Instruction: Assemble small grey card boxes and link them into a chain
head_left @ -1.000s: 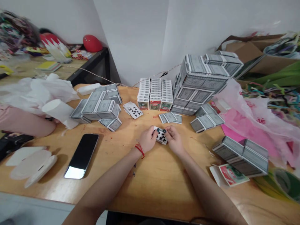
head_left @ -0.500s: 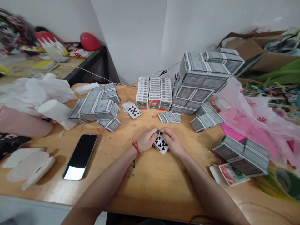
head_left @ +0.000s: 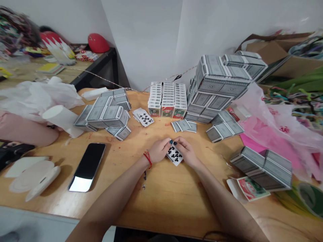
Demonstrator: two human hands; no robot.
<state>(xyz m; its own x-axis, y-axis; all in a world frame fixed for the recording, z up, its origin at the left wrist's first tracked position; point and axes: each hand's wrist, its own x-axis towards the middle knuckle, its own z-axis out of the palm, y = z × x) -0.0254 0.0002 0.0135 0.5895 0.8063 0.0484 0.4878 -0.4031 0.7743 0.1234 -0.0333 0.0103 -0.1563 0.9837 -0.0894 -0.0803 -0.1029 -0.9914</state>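
A playing card (head_left: 175,156) with black clubs faces up between my hands, low over the middle of the wooden table. My left hand (head_left: 160,150), with a red string bracelet at the wrist, pinches its upper left edge. On the upper right edge, my right hand (head_left: 186,151) grips the same card with thumb and curled fingers. The thumbs nearly meet at the top. Whether more cards lie under it is hidden. Just beyond are a few face-down cards (head_left: 183,125) and a fanned pile of face-up cards (head_left: 143,117).
Rows of boxed card decks (head_left: 167,99) stand at the back. A tall stack of grey patterned blocks (head_left: 222,82) rises right of them; smaller stacked blocks (head_left: 103,112) sit left. A phone (head_left: 87,168) lies left, an opened card box (head_left: 249,188) right. Pink plastic (head_left: 267,134) covers the right side.
The whole view has shifted very slightly. Both hands keep hold of the club card in almost the same place, and nothing else has visibly moved.
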